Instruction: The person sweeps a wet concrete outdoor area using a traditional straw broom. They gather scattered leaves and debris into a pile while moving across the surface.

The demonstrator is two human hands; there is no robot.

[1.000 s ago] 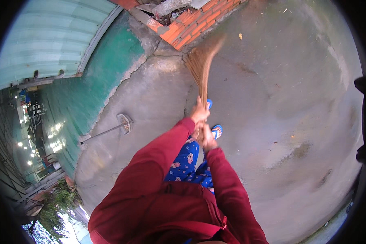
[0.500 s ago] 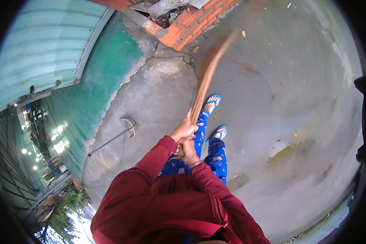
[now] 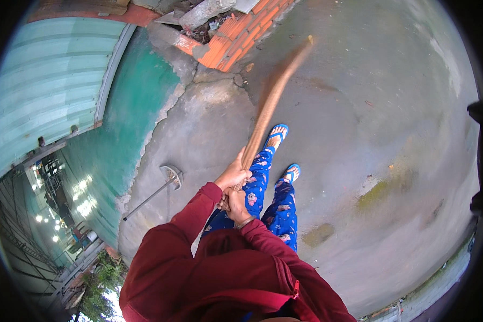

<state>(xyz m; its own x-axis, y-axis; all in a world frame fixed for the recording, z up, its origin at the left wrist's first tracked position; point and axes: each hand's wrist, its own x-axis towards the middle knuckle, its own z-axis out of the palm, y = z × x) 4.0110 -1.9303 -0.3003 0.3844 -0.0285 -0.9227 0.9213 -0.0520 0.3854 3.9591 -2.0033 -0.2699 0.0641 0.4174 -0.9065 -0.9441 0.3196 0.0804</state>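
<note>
Both my hands grip the long, brown, woven-looking stick of a broom (image 3: 265, 115). My left hand (image 3: 234, 173) is closed round it higher up. Just below, my right hand (image 3: 238, 206) closes round the lower end, close in front of my body. The broom slants away to the upper right, and its far end bends toward the wet floor, blurred with brown bristles. A small yellow leaf (image 3: 310, 39) shows at its tip. To the left, a long-handled dustpan (image 3: 173, 176) with some debris in it rests on the concrete.
A low orange brick wall (image 3: 233, 40) with rubble behind it stands at the top. Left lie a green floor strip (image 3: 137, 80) and a light-green corrugated metal panel (image 3: 64, 75). My feet in blue flip-flops (image 3: 278, 133) stand on wet concrete with mossy patches (image 3: 373, 194).
My hands and the broom have shifted a little left and down in the picture, still gripping. The yellow leaf now appears right at the broom's tip instead of beyond it.
</note>
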